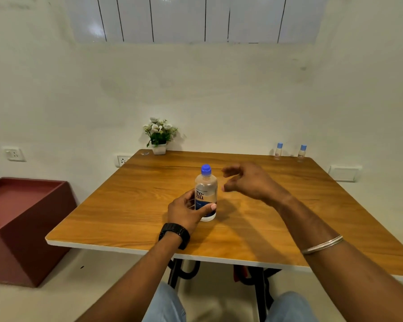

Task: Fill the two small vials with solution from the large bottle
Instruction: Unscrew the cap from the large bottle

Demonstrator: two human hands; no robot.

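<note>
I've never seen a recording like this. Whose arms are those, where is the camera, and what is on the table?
There is no machine here: a person wears a wide-angle camera on the head, so you look down along their own two arms. The left hand, with a black watch on its wrist, grips the large clear bottle with a blue cap, which stands upright on the wooden table. The right hand, a silver bangle on its forearm, hovers beside the bottle with loosely curled fingers and holds nothing. At the far right edge stand two small vials with blue caps, both capped. A small white pot of flowers sits at the far edge.
</note>
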